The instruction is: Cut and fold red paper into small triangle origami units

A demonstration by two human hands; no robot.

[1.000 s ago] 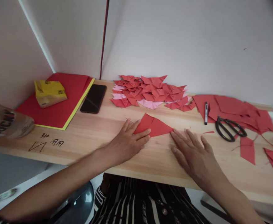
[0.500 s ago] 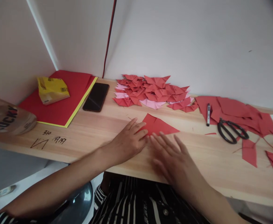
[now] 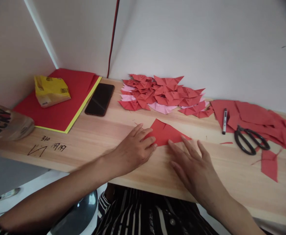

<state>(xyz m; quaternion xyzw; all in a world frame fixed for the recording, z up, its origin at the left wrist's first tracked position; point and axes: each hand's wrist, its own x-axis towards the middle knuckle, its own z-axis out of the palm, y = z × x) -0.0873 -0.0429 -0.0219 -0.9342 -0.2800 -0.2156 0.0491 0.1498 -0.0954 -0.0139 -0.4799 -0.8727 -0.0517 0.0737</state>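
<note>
A folded red paper piece (image 3: 166, 130), roughly triangular with a crease near its top, lies flat on the wooden table (image 3: 123, 130). My left hand (image 3: 135, 147) rests over its left corner, fingers laid out on the paper. Along its lower right edge, the fingertips of my right hand (image 3: 194, 166) touch the paper, with the fingers spread. Neither hand grips anything. The left corner of the paper is hidden under my left fingers.
Behind it sits a pile of folded red and pink papers (image 3: 167, 94). To the right are flat red sheets (image 3: 252, 114), a marker (image 3: 224, 121) and black-handled scissors (image 3: 245, 140). At left lie a phone (image 3: 100, 99), red sheets (image 3: 57, 114), a yellow packet (image 3: 52, 91) and a plastic container (image 3: 8, 124).
My right hand has slid rightward along the lower edge of the red paper. My left hand stays on the left corner. The view has shifted slightly.
</note>
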